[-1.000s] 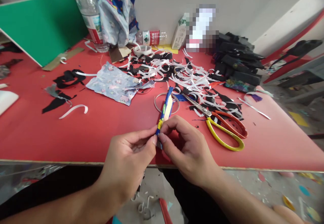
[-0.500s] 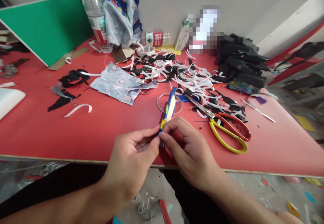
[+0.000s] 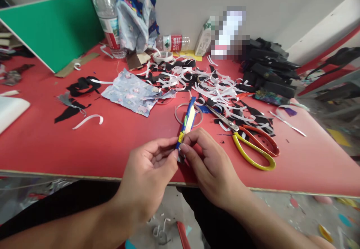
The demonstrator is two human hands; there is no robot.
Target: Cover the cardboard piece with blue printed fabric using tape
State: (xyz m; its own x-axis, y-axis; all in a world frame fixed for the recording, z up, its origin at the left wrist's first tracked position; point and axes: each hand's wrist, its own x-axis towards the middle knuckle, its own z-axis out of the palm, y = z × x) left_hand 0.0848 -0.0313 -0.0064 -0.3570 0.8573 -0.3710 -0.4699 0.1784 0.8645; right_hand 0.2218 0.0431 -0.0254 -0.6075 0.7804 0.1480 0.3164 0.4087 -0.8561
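Both hands pinch the near end of a narrow folded strip (image 3: 188,120) of blue patterned fabric with a pale inner side, which points away from me over the red table (image 3: 112,144). My left hand (image 3: 149,177) grips it between thumb and forefinger from the left. My right hand (image 3: 209,166) pinches it from the right, fingers curled. Just behind the strip lies a thin clear ring (image 3: 180,114). Scissors (image 3: 247,144) with yellow and red handles lie to the right of my right hand.
A pile of white and black paper trimmings (image 3: 208,84) covers the table's middle back. A blue patterned cloth piece (image 3: 132,95), a green board (image 3: 53,27), two plastic bottles (image 3: 108,16), a tape roll (image 3: 163,56), a carton (image 3: 204,39) and black stacked pieces (image 3: 267,69) stand around. The table's front edge runs under my wrists.
Both hands keep pinching the strip's near end; the fingers have shifted slightly along it. The view has moved a little; nothing else has changed.
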